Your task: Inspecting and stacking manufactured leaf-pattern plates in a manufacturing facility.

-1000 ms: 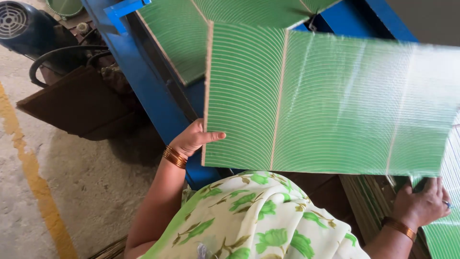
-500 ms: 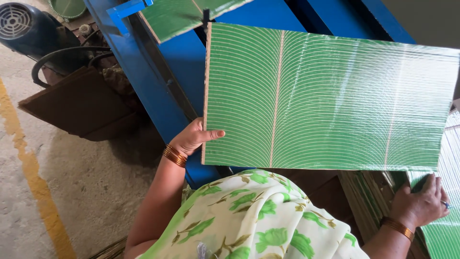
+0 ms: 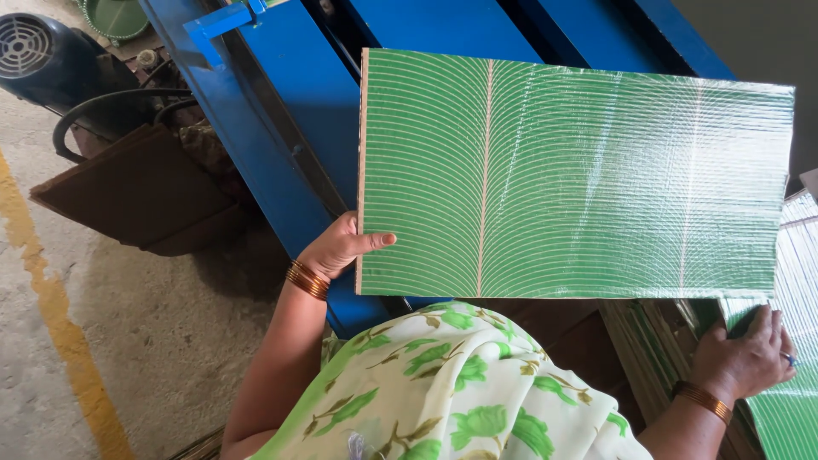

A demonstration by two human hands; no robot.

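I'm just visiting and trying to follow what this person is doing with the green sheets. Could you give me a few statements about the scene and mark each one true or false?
1. The left hand holds the green leaf-patterned sheet by its left edge. True.
2. The right hand also grips that raised sheet. False: it rests on a stack of green sheets lower down, apart from the raised one.
3. The machine frame behind the sheet is red. False: it is blue.
4. A yellow line runs along the floor at the left. True.
5. Both wrists are bare. False: each wrist carries bangles.
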